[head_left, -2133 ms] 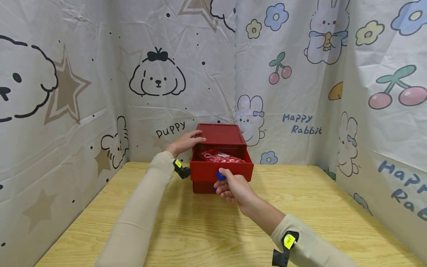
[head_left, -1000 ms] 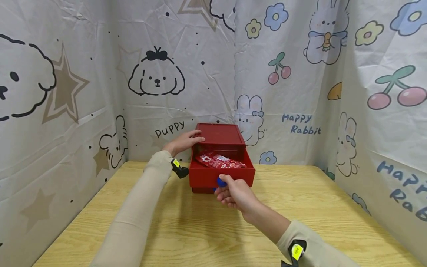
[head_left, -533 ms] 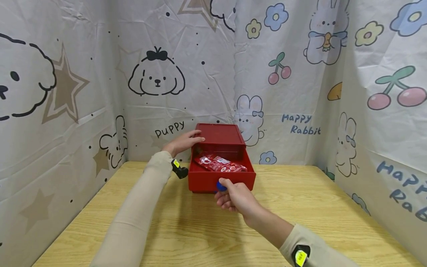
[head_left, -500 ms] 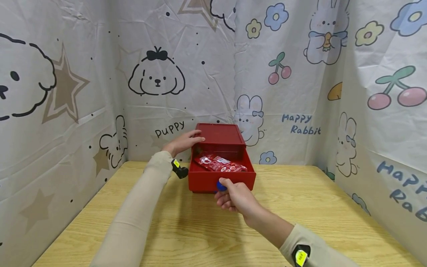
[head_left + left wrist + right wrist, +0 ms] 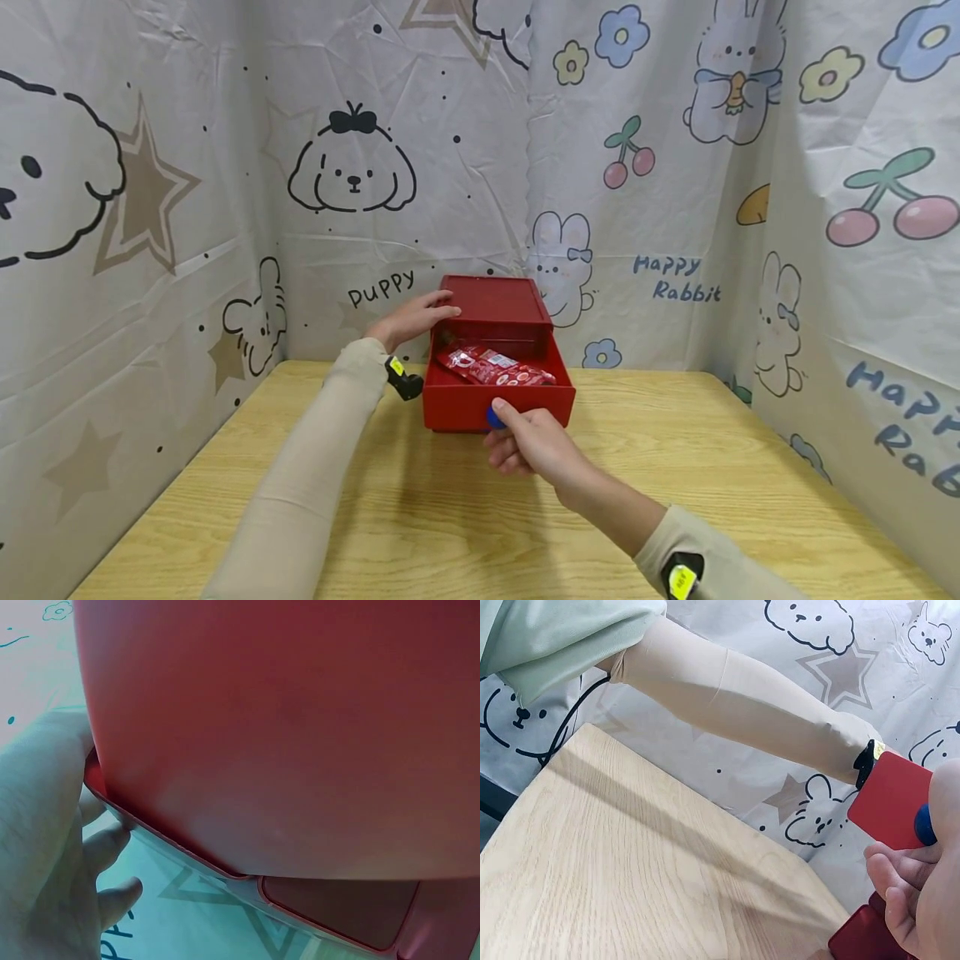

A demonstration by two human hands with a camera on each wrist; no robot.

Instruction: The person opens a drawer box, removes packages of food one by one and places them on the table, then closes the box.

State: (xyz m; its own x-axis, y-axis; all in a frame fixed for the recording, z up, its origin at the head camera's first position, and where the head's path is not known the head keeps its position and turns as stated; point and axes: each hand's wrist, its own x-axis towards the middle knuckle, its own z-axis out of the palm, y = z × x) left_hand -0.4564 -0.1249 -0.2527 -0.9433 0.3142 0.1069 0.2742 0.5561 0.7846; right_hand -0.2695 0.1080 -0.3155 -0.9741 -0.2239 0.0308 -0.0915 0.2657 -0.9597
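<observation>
A small red drawer cabinet (image 5: 495, 300) stands at the back of the table, its upper drawer (image 5: 457, 408) pulled well out. Inside the drawer lies a red printed packet (image 5: 495, 367), slanted across. My right hand (image 5: 536, 442) pinches the blue round knob (image 5: 494, 417) on the drawer front, thumb over it and the other fingers bent below. My left hand (image 5: 415, 321) rests against the cabinet's top left edge with its fingers extended. In the left wrist view, red plastic (image 5: 285, 735) fills most of the frame beside the left hand (image 5: 45, 825).
The light wooden table (image 5: 360, 525) runs forward from the cabinet. Printed cloth walls (image 5: 465, 150) enclose it at the back and both sides. The lower drawer (image 5: 866, 937) sits beneath the extended one in the right wrist view.
The upper drawer has slid out toward me and uncovered more of the packet. My right hand came back with the knob, then nearly stopped. The left hand stayed at the cabinet's edge.
</observation>
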